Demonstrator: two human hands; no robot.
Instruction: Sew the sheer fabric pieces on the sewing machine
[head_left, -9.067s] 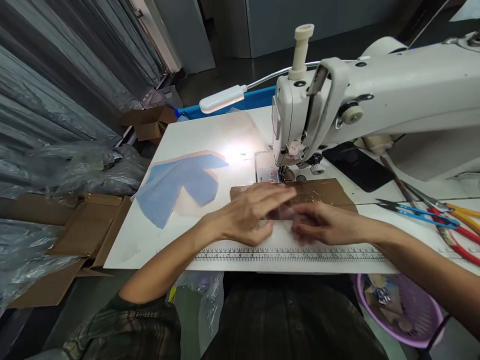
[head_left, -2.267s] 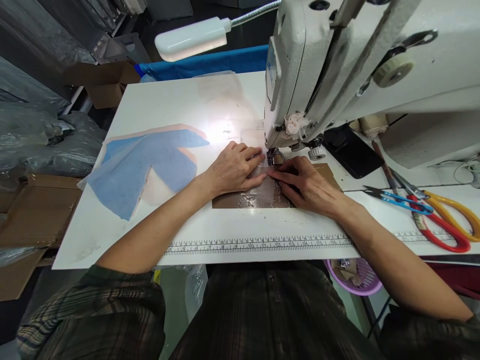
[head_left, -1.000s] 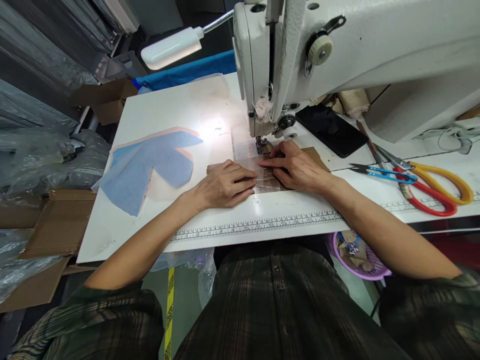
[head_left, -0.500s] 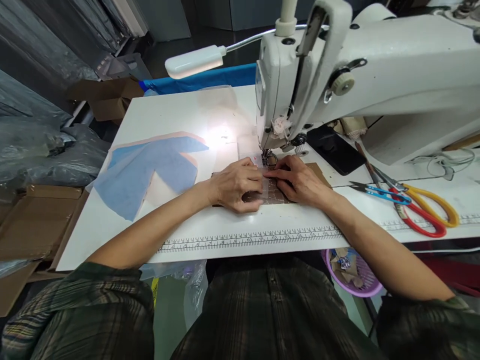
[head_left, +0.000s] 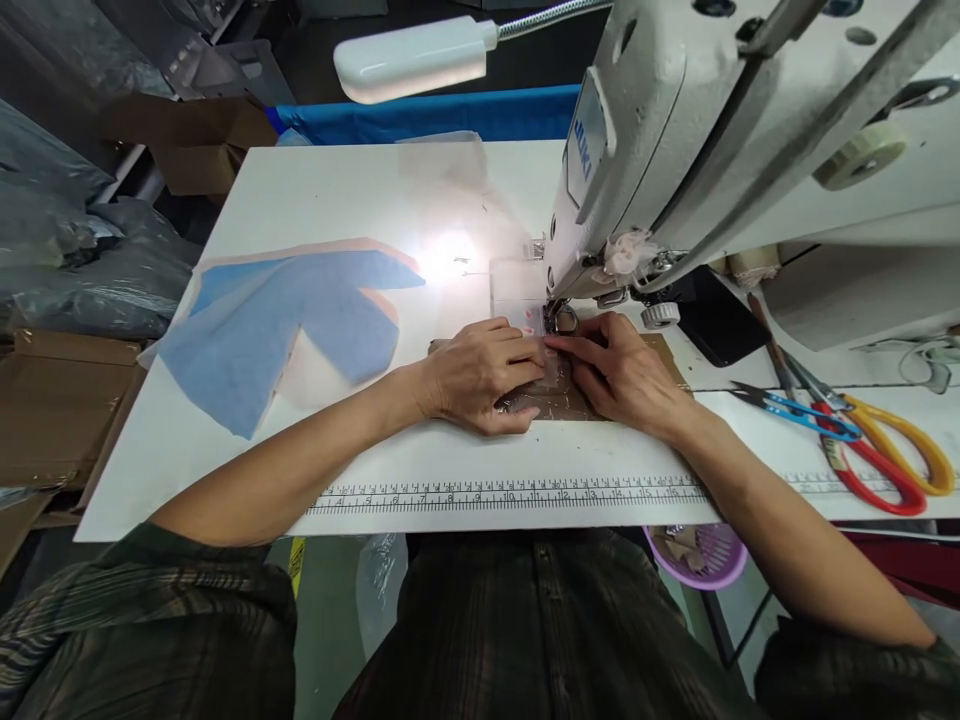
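A brown flat piece with pale lines lies on the sewing table under both hands, its material unclear. My left hand rests on its left part, fingers bent and thumb near the front edge, holding it down. My right hand holds its right part, index finger stretched toward the presser foot. A clear plastic strip with small red marks lies beside the foot and runs under my left fingertips. The sewing machine head stands just behind the hands. The fingertips' undersides are hidden.
Blue cut fabric pieces lie on the left of the table. A black phone, blue thread snips and red-handled scissors lie right. A lamp hangs above; a purple basket sits below the edge.
My view has shifted closer, so the machine head looks larger and further right. Both hands stay on the brown piece near the presser foot, with little change in their grip.
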